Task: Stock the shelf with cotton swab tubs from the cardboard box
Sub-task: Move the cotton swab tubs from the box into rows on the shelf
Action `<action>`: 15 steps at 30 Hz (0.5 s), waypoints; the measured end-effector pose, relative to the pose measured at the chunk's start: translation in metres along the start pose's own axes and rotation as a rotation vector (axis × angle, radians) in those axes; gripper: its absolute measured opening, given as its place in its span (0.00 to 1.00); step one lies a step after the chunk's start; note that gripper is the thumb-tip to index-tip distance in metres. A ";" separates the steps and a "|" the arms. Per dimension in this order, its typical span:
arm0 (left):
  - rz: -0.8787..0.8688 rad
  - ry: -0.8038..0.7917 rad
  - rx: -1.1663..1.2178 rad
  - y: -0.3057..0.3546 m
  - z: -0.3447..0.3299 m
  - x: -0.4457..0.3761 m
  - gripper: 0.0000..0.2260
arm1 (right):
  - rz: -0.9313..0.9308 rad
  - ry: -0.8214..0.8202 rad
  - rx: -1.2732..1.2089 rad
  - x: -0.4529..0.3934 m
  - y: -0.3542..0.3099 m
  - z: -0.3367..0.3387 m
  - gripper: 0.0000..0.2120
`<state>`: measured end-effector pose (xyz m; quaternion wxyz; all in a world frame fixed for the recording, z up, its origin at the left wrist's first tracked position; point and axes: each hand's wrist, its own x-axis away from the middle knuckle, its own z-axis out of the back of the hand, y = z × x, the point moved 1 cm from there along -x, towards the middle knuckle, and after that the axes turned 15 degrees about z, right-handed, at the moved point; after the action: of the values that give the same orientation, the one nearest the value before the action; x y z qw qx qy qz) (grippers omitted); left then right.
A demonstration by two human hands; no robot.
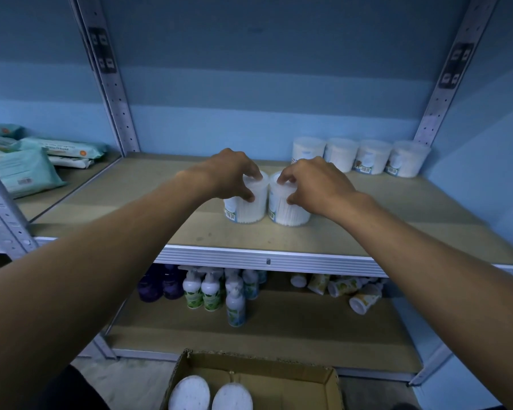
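Two clear plastic tubs packed with white cotton swabs stand side by side, just touching, on the brown board shelf (131, 208), nearer its front edge than its back. The left tub (245, 207) is pinched at the lid by the left hand (228, 173), fingers over the top and thumb down the wall; the right tub (288, 210) is gripped the same way by the right hand (314, 179).

Four more swab tubs (360, 156) form a row along the back edge toward the right rear corner. The open cardboard box (326, 386) sits on the floor below, with two white lids (211, 395) showing inside.

To do this step well, I'd say both tubs should slide back together, kept upright, until they line up with the rear row, labels turned outward, before the fingers let go. Gripping by the lid risks popping it, so light pressure seems wise.

Pump bottles (211, 291) crowd the lower shelf, and teal wipe packs (24, 170) lie on the neighbouring shelf at left.
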<state>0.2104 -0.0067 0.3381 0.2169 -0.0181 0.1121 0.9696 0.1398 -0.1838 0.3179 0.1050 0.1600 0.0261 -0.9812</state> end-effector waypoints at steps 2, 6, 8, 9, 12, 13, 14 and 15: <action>0.003 0.009 -0.001 -0.002 -0.002 -0.008 0.24 | -0.006 0.006 -0.013 -0.009 0.006 -0.004 0.22; 0.005 0.029 -0.009 -0.007 -0.004 -0.025 0.24 | -0.027 0.014 -0.056 -0.026 0.015 -0.012 0.22; 0.022 0.024 0.002 -0.010 -0.005 -0.032 0.24 | -0.020 0.017 -0.065 -0.034 0.020 -0.016 0.22; 0.031 0.021 0.012 -0.011 -0.005 -0.036 0.24 | -0.019 0.014 -0.066 -0.038 0.022 -0.019 0.22; 0.060 0.011 0.045 -0.013 -0.006 -0.048 0.24 | -0.038 0.000 -0.076 -0.050 0.029 -0.024 0.22; 0.067 0.010 0.051 -0.013 -0.006 -0.052 0.24 | -0.047 -0.001 -0.081 -0.054 0.031 -0.025 0.22; 0.071 0.011 0.054 -0.013 -0.006 -0.056 0.24 | -0.056 -0.001 -0.086 -0.059 0.032 -0.026 0.22; 0.073 0.014 0.053 -0.013 -0.007 -0.061 0.24 | -0.063 -0.004 -0.090 -0.064 0.033 -0.026 0.22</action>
<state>0.2709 -0.0217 0.3341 0.1813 -0.0150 0.1397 0.9733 0.2141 -0.2014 0.3126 0.0815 0.1520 0.0752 -0.9821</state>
